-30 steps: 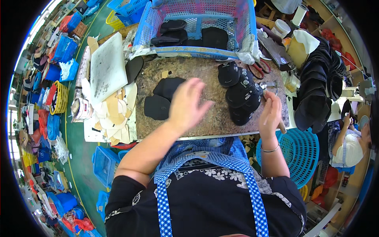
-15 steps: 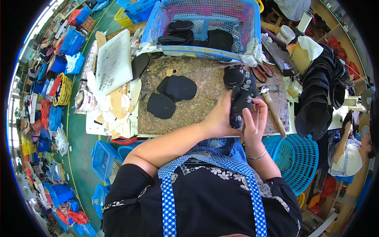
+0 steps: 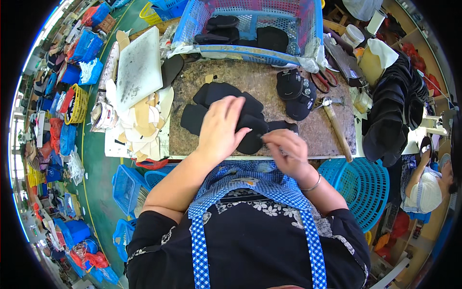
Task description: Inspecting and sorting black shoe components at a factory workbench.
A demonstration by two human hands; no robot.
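Observation:
Several flat, rounded black pieces (image 3: 194,119) lie overlapping on the worn brown work board (image 3: 192,147). My left hand (image 3: 220,127) rests over them, fingers stretched and thumb apart. At the right edge of the front black piece (image 3: 252,140), my right hand (image 3: 289,153) has its fingers curled together, slightly blurred; whether they grip anything is hidden. Another black piece (image 3: 284,126) lies just behind that hand, partly covered. Farther right are black pieces with white printing (image 3: 290,85), overlapping each other.
A hammer (image 3: 337,127) and red-handled scissors (image 3: 325,81) lie on the right. The blue basket (image 3: 240,52) at the back holds black pieces. A white board (image 3: 139,70) and paper scraps (image 3: 144,125) are left; stacked black pieces (image 3: 385,115) stand right. A person (image 3: 426,190) sits far right.
My hands have moved left and apart from the printed pieces they were holding. Printed pieces now lie on the board, and more black pieces are spread under my left hand.

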